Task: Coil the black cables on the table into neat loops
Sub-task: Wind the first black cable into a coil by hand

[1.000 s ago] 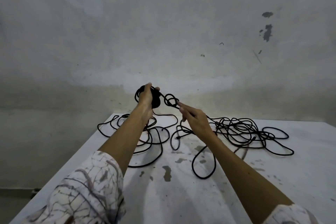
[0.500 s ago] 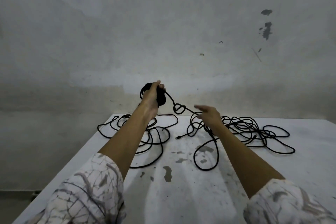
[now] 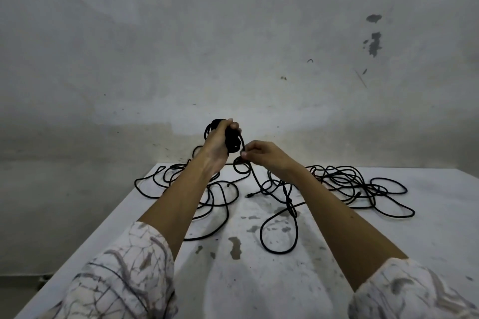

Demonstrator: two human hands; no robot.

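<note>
White sleeves [image 3: 124,274] with grey crackle pattern, forearms bare

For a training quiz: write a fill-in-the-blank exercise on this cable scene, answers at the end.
1. The coiled bundle is gripped in the ____ hand.
2. The right hand pinches a strand of ____ cable.
3. The loose cables lie tangled on the white ____.
Answers: left; black; table.

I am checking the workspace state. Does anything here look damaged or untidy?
Yes. The white table has grey patches, like chipped paint, near its middle. Black cables lie tangled at its far side.
</note>
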